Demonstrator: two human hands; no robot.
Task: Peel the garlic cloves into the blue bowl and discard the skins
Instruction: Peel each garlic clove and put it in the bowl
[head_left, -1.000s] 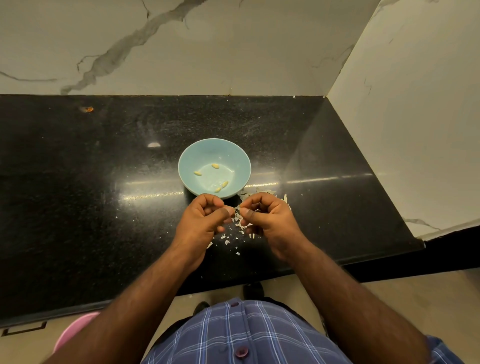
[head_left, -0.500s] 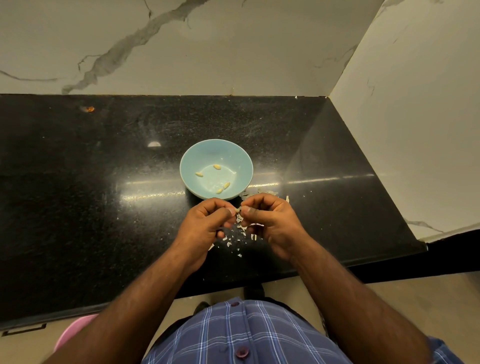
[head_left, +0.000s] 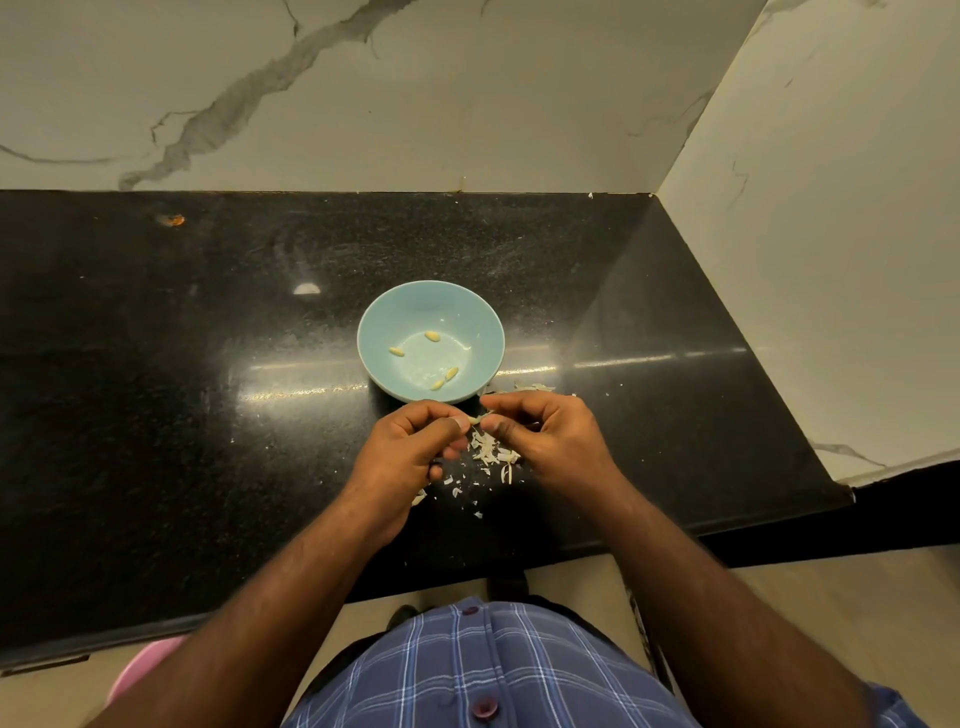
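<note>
The left hand (head_left: 410, 452) and right hand (head_left: 545, 441) meet just at six o'clock of the blue bowl (head_left: 470, 312), both pinching one small garlic clove (head_left: 480, 417) between thumb and fingertips. Four peeled cloves (head_left: 432, 336) lie inside the bowl. Loose skins (head_left: 491, 452) scatter on the black tabletop (head_left: 156, 364) beneath the hands.
</note>
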